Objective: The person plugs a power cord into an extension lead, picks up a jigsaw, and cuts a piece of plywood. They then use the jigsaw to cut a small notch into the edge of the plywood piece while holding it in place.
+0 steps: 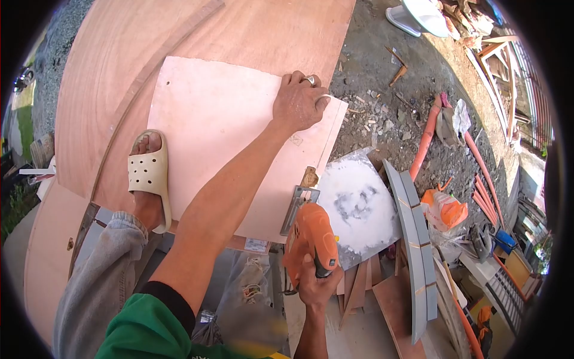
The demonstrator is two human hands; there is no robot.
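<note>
My right hand is wrapped round the handle of an orange jigsaw. The jigsaw's metal base plate sits on the right edge of a pale pinkish plywood board, beside a small notched, darker patch. Across the board reaches my left arm; my left hand has its fingers curled over the far edge near the right corner, a ring on one finger. A thin line runs along the board's right side. My foot in a cream sandal presses on the board's left side. The saw blade is hidden.
Beneath lies a larger plywood sheet with a curved wood strip on it. At the right are a white-dusted panel, grey strips tied together, orange pipes, an orange-and-white bag, and rubble on the ground.
</note>
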